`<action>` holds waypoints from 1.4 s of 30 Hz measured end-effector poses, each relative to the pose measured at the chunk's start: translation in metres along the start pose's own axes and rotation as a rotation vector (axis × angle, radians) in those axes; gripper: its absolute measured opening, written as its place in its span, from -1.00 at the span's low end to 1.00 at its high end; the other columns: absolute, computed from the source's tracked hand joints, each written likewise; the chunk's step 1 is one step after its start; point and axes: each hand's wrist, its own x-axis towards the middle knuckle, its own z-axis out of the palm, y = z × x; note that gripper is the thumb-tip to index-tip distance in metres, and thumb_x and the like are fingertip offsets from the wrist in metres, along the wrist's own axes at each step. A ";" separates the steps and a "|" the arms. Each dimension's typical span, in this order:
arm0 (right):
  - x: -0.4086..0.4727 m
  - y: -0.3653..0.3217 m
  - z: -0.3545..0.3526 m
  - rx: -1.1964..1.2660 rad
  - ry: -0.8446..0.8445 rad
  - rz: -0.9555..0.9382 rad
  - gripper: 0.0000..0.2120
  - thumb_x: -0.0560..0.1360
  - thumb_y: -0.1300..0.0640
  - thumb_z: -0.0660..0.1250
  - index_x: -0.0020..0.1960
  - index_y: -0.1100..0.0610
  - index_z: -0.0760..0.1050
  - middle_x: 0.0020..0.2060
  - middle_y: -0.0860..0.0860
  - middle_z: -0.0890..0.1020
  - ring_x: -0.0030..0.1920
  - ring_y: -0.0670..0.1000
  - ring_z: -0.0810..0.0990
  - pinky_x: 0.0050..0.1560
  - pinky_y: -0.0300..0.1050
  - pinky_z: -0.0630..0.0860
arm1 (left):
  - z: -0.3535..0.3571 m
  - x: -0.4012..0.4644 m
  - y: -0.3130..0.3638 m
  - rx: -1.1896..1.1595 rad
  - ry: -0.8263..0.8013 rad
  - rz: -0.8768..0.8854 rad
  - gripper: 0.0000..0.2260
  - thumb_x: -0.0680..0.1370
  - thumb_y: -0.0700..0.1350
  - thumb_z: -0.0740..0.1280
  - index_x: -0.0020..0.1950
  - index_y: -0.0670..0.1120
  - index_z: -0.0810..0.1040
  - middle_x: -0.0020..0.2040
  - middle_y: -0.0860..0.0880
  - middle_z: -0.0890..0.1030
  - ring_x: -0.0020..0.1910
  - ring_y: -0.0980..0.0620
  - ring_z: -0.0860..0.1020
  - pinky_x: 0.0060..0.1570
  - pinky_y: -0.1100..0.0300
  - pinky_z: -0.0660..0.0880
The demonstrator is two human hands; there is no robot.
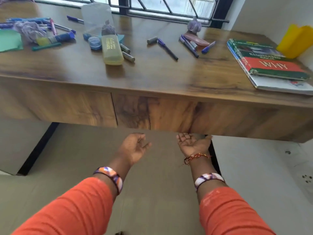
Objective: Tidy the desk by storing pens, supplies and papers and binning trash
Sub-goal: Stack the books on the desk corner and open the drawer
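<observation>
A wooden desk (169,77) carries scattered blue pens (167,49), grey markers (127,55), a yellow pencil case (111,51), a clear plastic container (96,16) and crumpled paper balls (31,30). More pens (189,44) lie beside a pink case (196,39) at the right. Both hands hang below the desk's front edge, palms up. My left hand (135,147) is loosely curled and empty. My right hand (191,143) is open, its fingertips just under the drawer front (169,112).
Stacked books (271,65) lie at the desk's right end, next to a yellow bin (296,39). Green paper (10,40) sits at the far left. A window with black bars (152,5) runs behind the desk. Tiled floor (152,184) lies below.
</observation>
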 end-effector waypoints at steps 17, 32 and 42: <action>-0.153 -0.060 -0.089 -1.130 0.519 -1.329 -0.59 0.46 0.16 0.25 0.29 0.23 0.38 0.22 0.18 0.48 0.23 0.15 0.40 0.22 0.05 0.35 | 0.039 -0.179 -0.029 1.336 -0.452 0.919 -0.89 0.50 -0.20 0.33 0.00 -0.09 0.60 -0.09 0.03 0.61 -0.12 0.10 0.56 -0.06 0.18 0.51; -0.252 -0.115 -0.055 -2.332 -0.226 -0.562 -0.73 0.45 0.03 0.37 0.13 0.06 0.61 0.10 0.04 0.64 0.11 0.04 0.56 0.08 -0.15 0.46 | 0.094 -0.224 -0.086 2.305 -0.282 0.652 -0.71 0.54 -0.01 0.28 0.21 -0.10 0.57 0.13 -0.06 0.61 0.06 -0.08 0.57 0.10 0.05 0.54; -0.289 -0.118 -0.081 -2.272 -0.336 -0.303 -0.68 0.38 0.02 0.45 0.07 0.14 0.63 0.05 0.07 0.64 -0.01 -0.01 0.50 -0.11 -0.19 0.42 | 0.066 -0.264 -0.109 2.351 -0.411 0.587 -0.72 0.52 0.00 0.31 0.18 -0.07 0.55 0.09 -0.04 0.59 -0.06 0.00 0.50 -0.12 0.18 0.43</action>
